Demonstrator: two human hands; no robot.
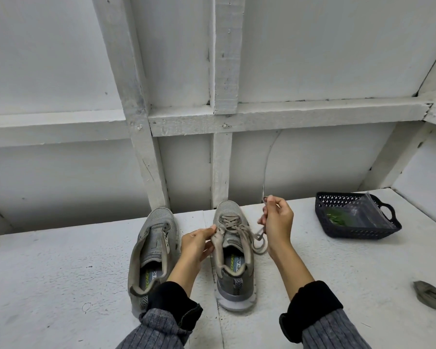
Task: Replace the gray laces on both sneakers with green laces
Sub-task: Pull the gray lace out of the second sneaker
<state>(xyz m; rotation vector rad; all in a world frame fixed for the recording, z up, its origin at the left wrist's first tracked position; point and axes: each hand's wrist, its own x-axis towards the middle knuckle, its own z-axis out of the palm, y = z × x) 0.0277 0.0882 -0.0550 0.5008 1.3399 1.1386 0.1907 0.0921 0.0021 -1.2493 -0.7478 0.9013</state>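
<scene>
Two gray sneakers stand side by side on the white table, toes pointing away from me. The left sneaker [153,250] has no lace in its eyelets. The right sneaker [233,250] still carries its gray lace [258,239], loosened near the tongue. My left hand [195,244] pinches the lace at the tongue's left side. Raised to the right of the shoe, my right hand [277,222] holds the lace's free end. Green laces [336,214] lie in the dark basket [363,233] at the right.
A bundle of gray lace [431,298] lies at the table's right edge. A clear plastic bag [363,210] sits in the basket over the green laces. A white wooden wall with beams [227,117] rises directly behind the table.
</scene>
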